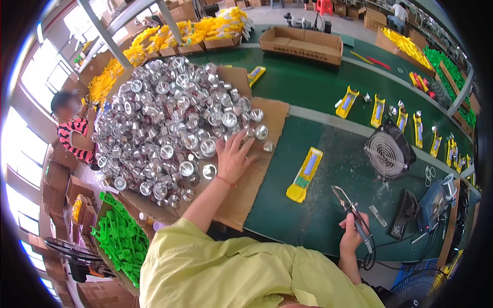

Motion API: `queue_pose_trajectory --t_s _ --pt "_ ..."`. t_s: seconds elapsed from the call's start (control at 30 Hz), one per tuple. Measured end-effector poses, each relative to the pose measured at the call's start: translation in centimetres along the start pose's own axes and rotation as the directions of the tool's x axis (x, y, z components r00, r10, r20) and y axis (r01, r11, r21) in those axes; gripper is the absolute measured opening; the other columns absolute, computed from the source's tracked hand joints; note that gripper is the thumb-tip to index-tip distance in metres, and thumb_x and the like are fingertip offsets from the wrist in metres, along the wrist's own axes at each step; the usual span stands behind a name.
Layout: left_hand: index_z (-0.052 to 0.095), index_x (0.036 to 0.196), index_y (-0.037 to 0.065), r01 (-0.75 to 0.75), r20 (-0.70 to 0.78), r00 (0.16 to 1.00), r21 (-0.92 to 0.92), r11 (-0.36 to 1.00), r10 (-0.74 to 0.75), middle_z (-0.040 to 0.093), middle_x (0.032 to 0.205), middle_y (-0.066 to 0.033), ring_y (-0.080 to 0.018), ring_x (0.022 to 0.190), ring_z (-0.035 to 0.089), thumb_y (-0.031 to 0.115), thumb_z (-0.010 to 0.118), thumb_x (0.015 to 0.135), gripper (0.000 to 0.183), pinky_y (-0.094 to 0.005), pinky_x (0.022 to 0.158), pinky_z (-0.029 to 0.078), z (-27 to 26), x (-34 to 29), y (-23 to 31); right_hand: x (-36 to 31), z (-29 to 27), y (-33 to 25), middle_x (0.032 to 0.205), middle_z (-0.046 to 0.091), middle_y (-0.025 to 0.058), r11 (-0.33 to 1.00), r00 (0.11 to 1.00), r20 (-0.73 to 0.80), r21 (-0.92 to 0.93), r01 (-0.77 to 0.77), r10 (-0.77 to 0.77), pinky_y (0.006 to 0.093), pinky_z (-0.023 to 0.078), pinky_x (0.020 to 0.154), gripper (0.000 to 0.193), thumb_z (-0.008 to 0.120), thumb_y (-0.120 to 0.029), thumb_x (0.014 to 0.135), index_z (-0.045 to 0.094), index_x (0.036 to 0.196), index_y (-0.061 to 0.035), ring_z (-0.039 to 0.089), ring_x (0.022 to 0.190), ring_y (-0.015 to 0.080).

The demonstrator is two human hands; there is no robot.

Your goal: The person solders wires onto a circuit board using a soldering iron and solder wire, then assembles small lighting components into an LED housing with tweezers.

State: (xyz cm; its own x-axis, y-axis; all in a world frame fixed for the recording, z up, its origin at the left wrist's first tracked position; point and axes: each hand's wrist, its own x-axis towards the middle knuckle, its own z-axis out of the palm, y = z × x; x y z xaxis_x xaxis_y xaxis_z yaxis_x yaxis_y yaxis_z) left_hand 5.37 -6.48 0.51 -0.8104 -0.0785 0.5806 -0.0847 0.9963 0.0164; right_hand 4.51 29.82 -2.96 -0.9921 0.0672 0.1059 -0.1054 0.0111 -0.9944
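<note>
Soldering iron (362, 233) in the right hand (351, 236), open yellow housing (304, 177) flat on a green counter (277, 223), left hand (233, 161) at a heap of silvery reflector cups (167, 110).

Nearest, to the right of the yellow housing: right fingers clamped around the soldering iron, with its metal tip angled toward the housing but apart from it. Next, the housing itself, with a pale bluish cell and green board showing inside, clear of both hands. Left of the housing: left fingers spread apart at the heap's edge, above a brown cardboard sheet (236, 210); exact contact with the cups hard to tell. Right of the housing: black fan (384, 154) with round metal grille. Beyond the housing, rightward: row of similar yellow housings (377, 110). Farthest, beyond the housing: shallow cardboard box (303, 52).
</note>
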Motion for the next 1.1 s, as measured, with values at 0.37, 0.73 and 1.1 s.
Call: queue_pose_trajectory --t_s 0.37,0.73,1.1 --pt "0.06 0.092 0.015 -0.049 -0.002 0.999 -0.096 0.994 0.049 0.055 0.106 -0.0018 -0.0208 0.106 0.05 0.023 0.068 0.07 0.024 -0.049 0.096 0.026 0.6 0.9 0.9 -0.5 -1.1 0.3 0.065 0.055 0.0068 1.0 1.0 0.007 -0.011 0.003 -0.002 0.0205 0.044 0.048 0.017 0.059 -0.007 0.081 0.05 0.09 0.0025 0.054 0.051 0.0107" --pt "0.06 0.102 0.011 -0.135 0.132 0.983 0.035 0.99 0.13 0.056 0.109 -0.0028 -0.0228 0.118 0.041 0.029 0.068 0.071 0.036 -0.0547 0.099 0.017 3.2 7.2 4.4 0.1 -0.3 -0.1 0.067 0.056 0.0069 0.999 1.0 0.013 0.026 -0.022 0.022 0.0209 0.045 0.05 0.018 0.06 -0.008 0.081 0.051 0.092 0.0026 0.055 0.053 0.011" --pt "0.061 0.083 0.007 -0.083 0.301 0.949 -0.058 0.995 0.097 0.062 0.067 -0.0036 -0.0212 0.07 0.06 0.016 0.057 0.075 0.012 -0.0363 0.079 0.041 9.3 8.5 8.9 -0.9 -1.7 0.5 0.073 0.055 0.008 0.998 1.0 0.005 0.055 -0.026 0.026 0.0217 0.045 0.049 0.016 0.06 -0.005 0.08 0.051 0.091 0.0026 0.055 0.053 0.0109"
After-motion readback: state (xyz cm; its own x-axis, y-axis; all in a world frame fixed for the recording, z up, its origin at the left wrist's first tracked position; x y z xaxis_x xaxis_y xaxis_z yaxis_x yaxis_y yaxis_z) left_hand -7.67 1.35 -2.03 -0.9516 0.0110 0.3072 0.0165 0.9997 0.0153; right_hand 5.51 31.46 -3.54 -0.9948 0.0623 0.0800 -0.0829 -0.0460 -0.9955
